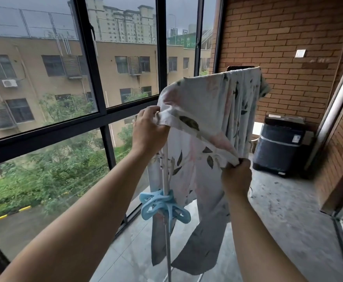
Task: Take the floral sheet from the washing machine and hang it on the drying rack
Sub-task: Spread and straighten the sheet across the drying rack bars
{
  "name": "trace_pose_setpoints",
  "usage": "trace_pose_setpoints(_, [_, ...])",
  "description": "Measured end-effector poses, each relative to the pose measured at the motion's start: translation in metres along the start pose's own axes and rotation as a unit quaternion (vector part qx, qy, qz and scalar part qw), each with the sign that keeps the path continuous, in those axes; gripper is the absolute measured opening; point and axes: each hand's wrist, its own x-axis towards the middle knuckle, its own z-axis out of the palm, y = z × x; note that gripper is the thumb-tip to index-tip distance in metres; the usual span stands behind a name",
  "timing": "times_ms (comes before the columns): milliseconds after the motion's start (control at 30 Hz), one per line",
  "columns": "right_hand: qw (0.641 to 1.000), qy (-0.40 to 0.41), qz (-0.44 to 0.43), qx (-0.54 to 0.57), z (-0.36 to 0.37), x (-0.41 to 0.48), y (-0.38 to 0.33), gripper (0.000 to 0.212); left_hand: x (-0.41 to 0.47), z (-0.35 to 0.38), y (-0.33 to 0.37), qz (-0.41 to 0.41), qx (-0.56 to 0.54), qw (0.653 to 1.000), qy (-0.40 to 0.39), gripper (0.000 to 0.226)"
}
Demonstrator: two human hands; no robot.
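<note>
Balcony [284,202]: one rack [165,154], one floral sheet [207,110] in grasp of left hand [148,131], right hand [236,178].

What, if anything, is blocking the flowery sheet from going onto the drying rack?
Nothing visible. The left hand and right hand grip the floral sheet by its edge, and its far end hangs over the top of the drying rack. A blue clip sits lower on the rack's pole, beside the cloth, not blocking it.

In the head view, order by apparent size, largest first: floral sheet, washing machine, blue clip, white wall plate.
1. floral sheet
2. washing machine
3. blue clip
4. white wall plate
The clip is nearer than the machine, so that gap is unsure.
</note>
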Motion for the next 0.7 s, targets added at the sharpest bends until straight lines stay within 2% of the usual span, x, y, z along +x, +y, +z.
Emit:
trace_pose_setpoints(100, [0.996, -0.028, -0.057, -0.062, 0.001, -0.004, -0.004, 0.034, 0.001, 0.005, 0.001, 0.000, -0.003, 1.000, 0.004, 0.036])
trace_pose_setpoints(200, [0.970, -0.168, -0.071, -0.161, -0.001, -0.007, -0.016, 0.067, 0.001, 0.007, 0.002, -0.006, -0.013, 1.000, 0.004, 0.034])
trace_pose_setpoints(267, [0.939, -0.249, -0.086, -0.221, -0.001, -0.013, -0.024, 0.078, 0.002, 0.006, 0.004, -0.005, -0.021, 1.000, 0.008, 0.037])
trace_pose_setpoints(300, [0.934, -0.258, -0.096, -0.228, -0.001, -0.017, -0.028, 0.080, 0.001, 0.004, 0.006, -0.002, -0.023, 1.000, 0.012, 0.036])
trace_pose_setpoints(400, [0.933, -0.236, -0.151, -0.225, -0.001, -0.023, -0.035, 0.066, 0.001, -0.005, 0.013, -0.008, -0.034, 0.999, 0.028, 0.023])
trace_pose_setpoints(533, [0.921, -0.266, -0.231, -0.169, -0.002, -0.036, -0.059, 0.031, 0.005, -0.025, 0.014, -0.010, -0.010, 0.998, 0.064, 0.027])
trace_pose_setpoints(600, [0.911, -0.269, -0.278, -0.145, 0.001, -0.048, -0.072, 0.027, 0.011, -0.035, 0.015, -0.003, 0.026, 0.996, 0.089, 0.027])
trace_pose_setpoints(700, [0.909, -0.207, -0.347, -0.096, 0.007, -0.068, -0.086, 0.032, 0.016, -0.053, 0.022, 0.008, 0.021, 0.993, 0.112, 0.034])
